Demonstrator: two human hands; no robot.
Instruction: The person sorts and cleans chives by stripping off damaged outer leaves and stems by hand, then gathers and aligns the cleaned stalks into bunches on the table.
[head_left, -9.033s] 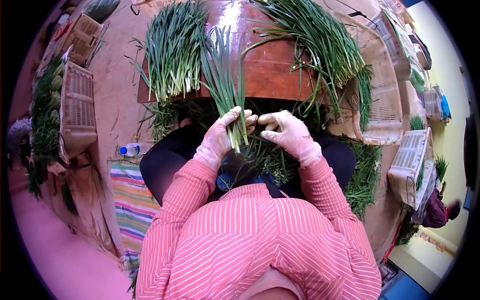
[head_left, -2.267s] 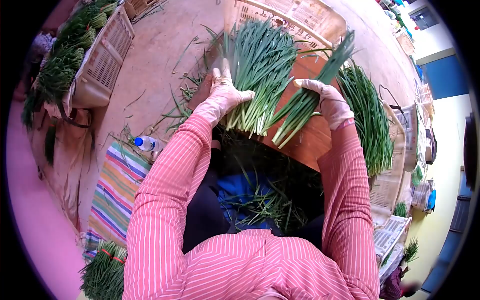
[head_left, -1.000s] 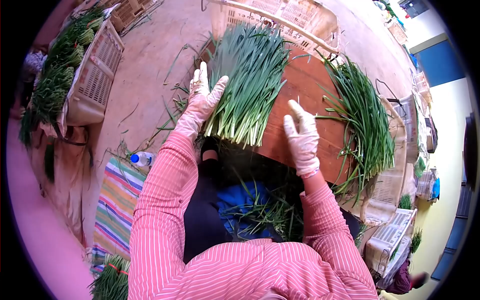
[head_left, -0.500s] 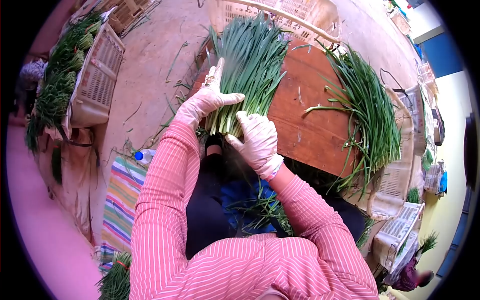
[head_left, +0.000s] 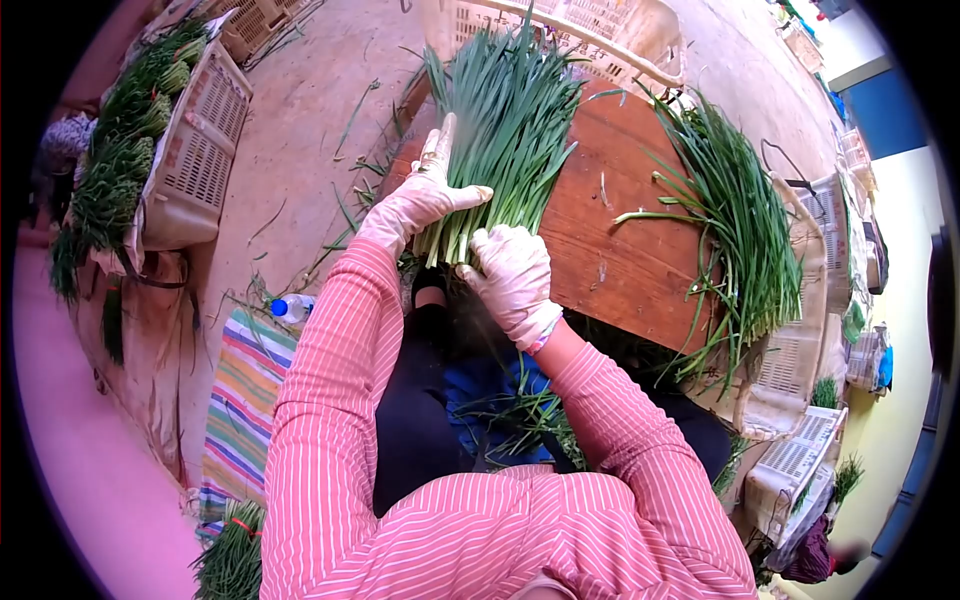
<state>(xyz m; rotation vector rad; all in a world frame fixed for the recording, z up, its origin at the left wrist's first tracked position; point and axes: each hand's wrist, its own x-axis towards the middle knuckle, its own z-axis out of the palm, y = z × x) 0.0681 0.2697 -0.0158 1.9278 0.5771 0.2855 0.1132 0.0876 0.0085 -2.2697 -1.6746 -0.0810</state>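
A thick pile of long green stalks with pale ends [head_left: 510, 130] lies on the left part of the reddish wooden table [head_left: 625, 210]. Gloved, my left hand [head_left: 428, 190] rests along the pile's left side, thumb spread over the stalks and fingers stretched out. My right hand [head_left: 512, 280], also gloved, is closed around some pale stalk ends at the pile's near edge; its fingertips are partly hidden. On the table's right side is a second, looser heap of green stalks [head_left: 740, 230], touched by neither hand.
Plastic crates stand beyond the table [head_left: 600, 30], at the right [head_left: 790, 360] and at the left, where one crate [head_left: 195, 150] is beside bundled greens. A blue-capped bottle [head_left: 292, 308] lies near a striped mat [head_left: 240, 400]. A tied bundle [head_left: 232, 550] is at lower left.
From one second ago, my right hand has moved left from over the bare wood to the pile's pale ends and closed there. My left hand has shifted slightly right, onto the stalks.
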